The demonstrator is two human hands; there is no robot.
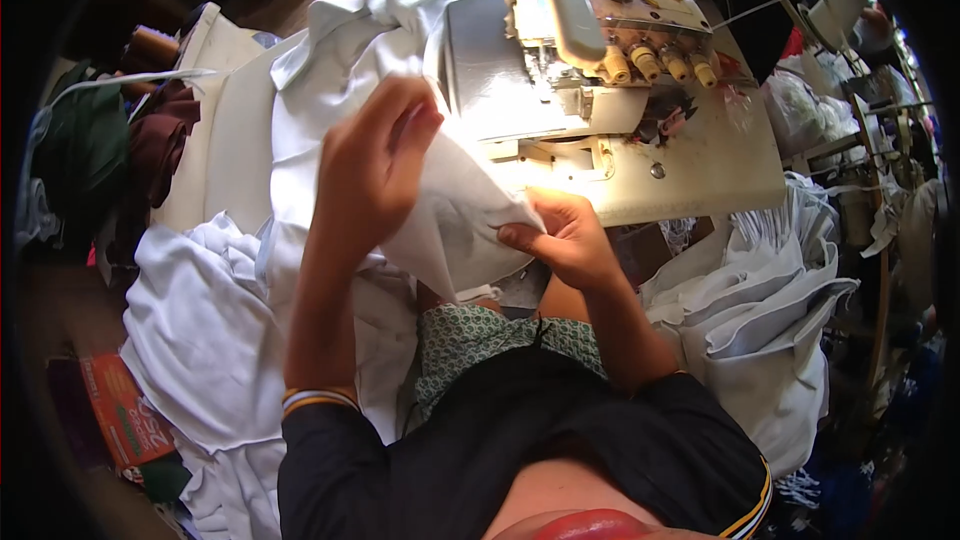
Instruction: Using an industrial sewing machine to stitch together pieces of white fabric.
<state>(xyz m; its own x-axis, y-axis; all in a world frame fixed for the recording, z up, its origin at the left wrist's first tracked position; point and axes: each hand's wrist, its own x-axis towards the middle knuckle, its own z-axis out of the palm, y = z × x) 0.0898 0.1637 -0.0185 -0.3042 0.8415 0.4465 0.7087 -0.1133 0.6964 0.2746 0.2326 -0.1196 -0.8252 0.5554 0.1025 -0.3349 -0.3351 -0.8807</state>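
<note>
My right hand [566,236] pinches the corner of a white fabric piece [469,206] between thumb and fingers, just in front of the sewing machine's bed. Slightly blurred, my left hand [379,154] hovers over the upper part of that cloth with its fingers curled. Whether those fingertips grip the cloth is not clear. Beyond my hands stands an overlock sewing machine [652,11], its lamp lighting the metal plate [487,60] and needle area. More white fabric [341,45] drapes over the table to the left of the plate.
A large heap of white fabric [202,337] hangs at my left, beside an orange printed package [124,409]. Stacked white fabric pieces [757,337] hang at my right. Dark green cloth [82,142] and maroon cloth [161,139] lie at the far left. Tension knobs [645,60] project from the machine's front.
</note>
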